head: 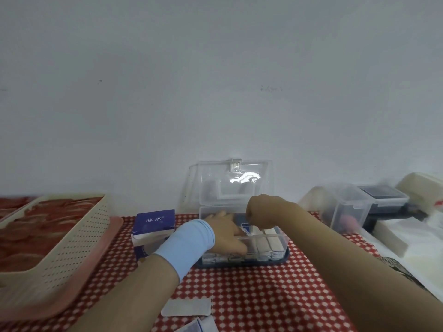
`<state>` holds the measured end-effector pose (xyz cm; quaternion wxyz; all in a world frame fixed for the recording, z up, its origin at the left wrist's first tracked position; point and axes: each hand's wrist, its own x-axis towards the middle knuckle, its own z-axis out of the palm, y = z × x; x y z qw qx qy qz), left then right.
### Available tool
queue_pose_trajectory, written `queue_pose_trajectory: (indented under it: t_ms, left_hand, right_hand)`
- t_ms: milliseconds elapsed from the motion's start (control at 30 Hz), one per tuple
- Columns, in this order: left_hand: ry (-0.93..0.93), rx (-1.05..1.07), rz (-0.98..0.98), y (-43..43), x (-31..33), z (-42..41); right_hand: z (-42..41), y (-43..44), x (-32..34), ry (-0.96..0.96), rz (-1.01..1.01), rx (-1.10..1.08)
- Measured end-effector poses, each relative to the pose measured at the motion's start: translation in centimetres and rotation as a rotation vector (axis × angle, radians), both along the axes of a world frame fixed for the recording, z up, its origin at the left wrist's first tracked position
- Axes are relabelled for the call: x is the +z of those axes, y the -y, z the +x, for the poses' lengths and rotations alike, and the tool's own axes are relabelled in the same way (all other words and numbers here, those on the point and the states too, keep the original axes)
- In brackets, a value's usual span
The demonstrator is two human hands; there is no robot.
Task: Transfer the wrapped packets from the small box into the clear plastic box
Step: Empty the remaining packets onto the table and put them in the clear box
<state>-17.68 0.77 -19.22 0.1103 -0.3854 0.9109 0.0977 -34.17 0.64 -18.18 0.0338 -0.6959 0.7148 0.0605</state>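
The clear plastic box (282, 238) stands open at the table's middle, its lid (230, 183) upright against the wall. Rows of wrapped packets (266, 243) stand inside it. My left hand (225, 233), with a light blue wristband, reaches into the box's left side and rests on the packets with spread fingers. My right hand (261, 212) hovers above the box with curled fingers pointing down; what they hold is hidden. The small blue and white box (153, 226) stands just left of the clear box. A loose wrapped packet (187, 306) lies on the tablecloth near me.
A cream perforated basket (72, 238) sits on a pink tray (112, 226) at the left. Another clear container (347, 207) and a dark-lidded box (381, 195) stand at the right, beside white material (407, 245). More packets (199, 327) lie at the bottom edge.
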Motion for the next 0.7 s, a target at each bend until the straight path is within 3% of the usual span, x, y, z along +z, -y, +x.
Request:
queue_pose_trajectory:
  t_ms: [233,533,700]
  left_hand:
    - [0.0,0.0,-0.02,-0.7,0.4,0.2]
    - [-0.031,0.015,-0.002,-0.8,0.3,0.2]
    - [-0.152,-0.012,0.009,-1.4,2.5,1.2]
  right_hand:
    - [0.5,0.1,-0.4,-0.053,0.137,0.022]
    - [0.7,0.1,-0.6,-0.069,0.134,0.068]
    - [0.5,-1.2,2.9,0.054,0.041,0.005]
